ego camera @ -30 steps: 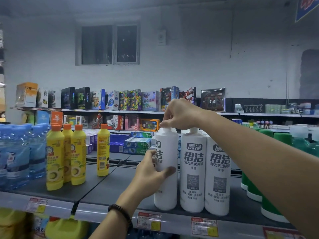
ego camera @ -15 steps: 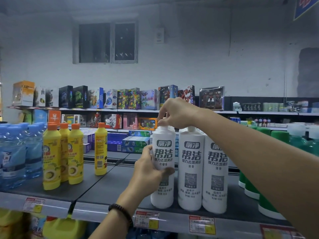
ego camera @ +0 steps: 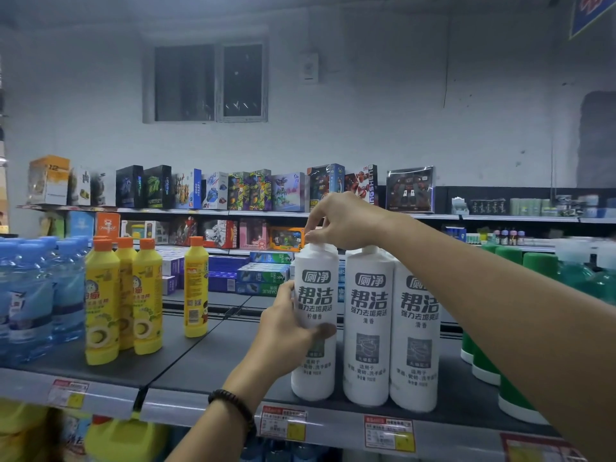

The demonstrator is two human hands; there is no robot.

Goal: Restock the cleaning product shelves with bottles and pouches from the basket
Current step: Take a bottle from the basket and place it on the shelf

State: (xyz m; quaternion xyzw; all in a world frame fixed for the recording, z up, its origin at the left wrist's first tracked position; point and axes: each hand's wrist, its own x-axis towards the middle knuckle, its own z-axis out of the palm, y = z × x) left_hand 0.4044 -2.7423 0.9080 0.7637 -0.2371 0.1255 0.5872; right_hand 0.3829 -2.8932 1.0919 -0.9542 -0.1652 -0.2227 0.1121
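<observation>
Three tall white cleaner bottles with black lettering stand upright in a row near the front of the dark shelf. My left hand wraps the middle of the leftmost white bottle, thumb across its label. My right hand reaches over from the right and pinches that bottle's cap with its fingertips. The middle white bottle and the right white bottle stand close beside it. The basket is not in view.
Yellow bottles with orange caps and one apart stand left on the shelf, blue water bottles at far left. Green bottles stand right. Price tags line the shelf edge. Toy boxes fill the far aisle shelves.
The leftmost white bottle has been turned so its label faces front, matching its neighbours. Both hands stay on it.
</observation>
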